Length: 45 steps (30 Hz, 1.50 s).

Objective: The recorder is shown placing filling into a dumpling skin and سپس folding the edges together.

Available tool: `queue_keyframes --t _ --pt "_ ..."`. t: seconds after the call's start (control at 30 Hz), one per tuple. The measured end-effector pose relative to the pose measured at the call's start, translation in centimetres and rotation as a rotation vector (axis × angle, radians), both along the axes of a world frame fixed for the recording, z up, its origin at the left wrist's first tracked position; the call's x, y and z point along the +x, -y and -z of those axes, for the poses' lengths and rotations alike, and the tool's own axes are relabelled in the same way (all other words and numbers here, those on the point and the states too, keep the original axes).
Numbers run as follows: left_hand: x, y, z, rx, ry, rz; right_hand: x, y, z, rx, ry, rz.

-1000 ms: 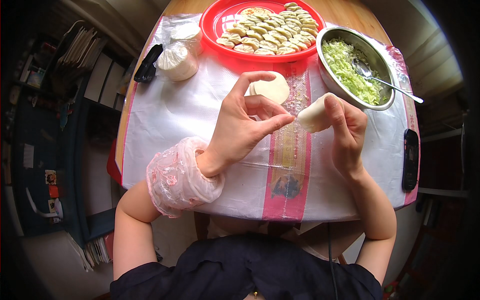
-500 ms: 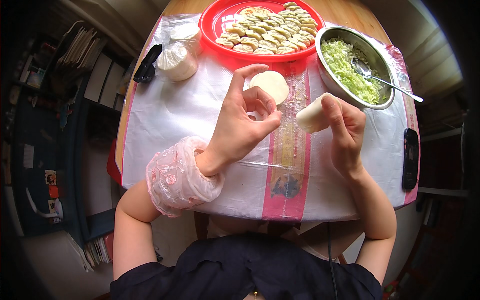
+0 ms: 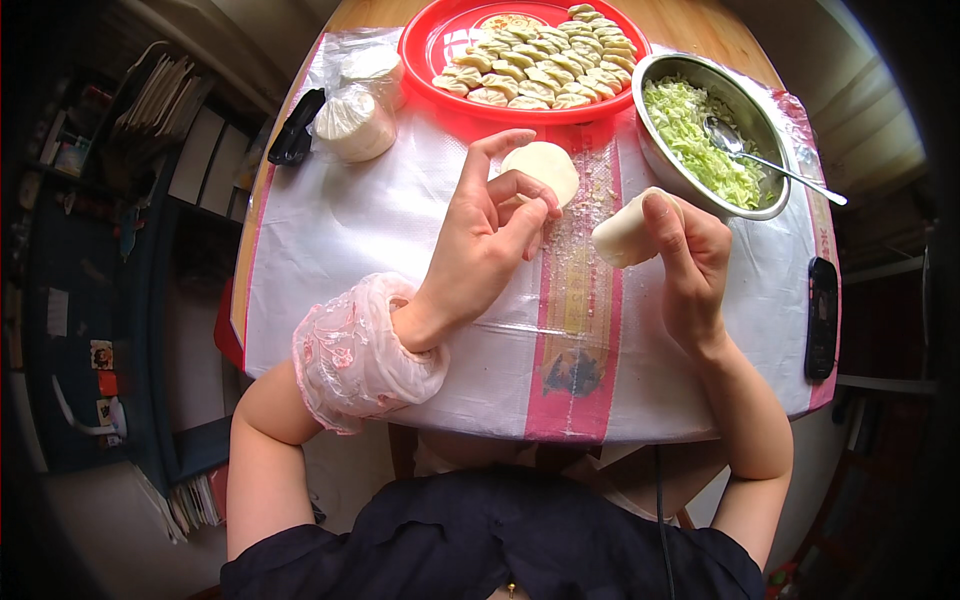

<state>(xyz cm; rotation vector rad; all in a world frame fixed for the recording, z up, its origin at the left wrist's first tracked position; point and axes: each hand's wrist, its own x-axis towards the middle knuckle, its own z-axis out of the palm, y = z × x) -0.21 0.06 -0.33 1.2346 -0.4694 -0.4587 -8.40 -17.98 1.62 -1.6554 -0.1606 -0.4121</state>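
My left hand (image 3: 482, 238) hovers over the table in a pinch, thumb pressed to the fingers, with nothing visible between them. Just beyond its fingertips a round dumpling wrapper (image 3: 553, 172) lies flat on the tablecloth, partly covered by the hand. In my right hand (image 3: 690, 255) is a bent, pale piece of dough, which looks like a small stack of dumpling wrappers (image 3: 622, 236), gripped at one end under the thumb. Near that hand stands a steel bowl (image 3: 648, 148) of shredded green vegetable filling (image 3: 690, 135), a spoon (image 3: 745, 155) resting in it.
At the far side a red tray (image 3: 425, 50) carries rows of folded dumplings (image 3: 540, 70). Bagged stacks of wrappers (image 3: 355, 125) and a black case (image 3: 295, 128) stand at the left. A black phone (image 3: 822, 318) lies by the right edge. White flour dusts the patterned tablecloth (image 3: 480, 370).
My left thumb and fingers have closed from a loose ring into a pinch. My right hand and the wrappers in it have barely moved.
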Motion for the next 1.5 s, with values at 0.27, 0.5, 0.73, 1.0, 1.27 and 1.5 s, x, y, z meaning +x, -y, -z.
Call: queue_keyframes --t 0.27,0.5,0.73,1.0,1.27,1.5 --pt "0.0 0.1 -0.3 -0.024 -0.014 0.031 0.1 0.2 0.1 -0.020 0.007 -0.001" --pt "-0.3 0.3 -0.7 -0.017 0.000 0.037 0.0 0.1 0.0 -0.018 0.003 -0.001" --pt "-0.2 0.0 -0.5 0.148 0.214 0.002 0.1 0.0 0.1 -0.019 0.001 0.002" --pt "-0.3 0.1 -0.8 -0.006 -0.017 0.015 0.0 -0.1 0.0 -0.015 -0.006 0.001" --pt "-0.3 0.1 -0.6 0.036 0.065 0.038 0.0 0.0 0.0 -0.020 -0.008 0.003" --pt "-0.1 0.3 -0.4 -0.033 0.119 -0.004 0.1 0.0 0.0 -0.033 0.000 0.001"
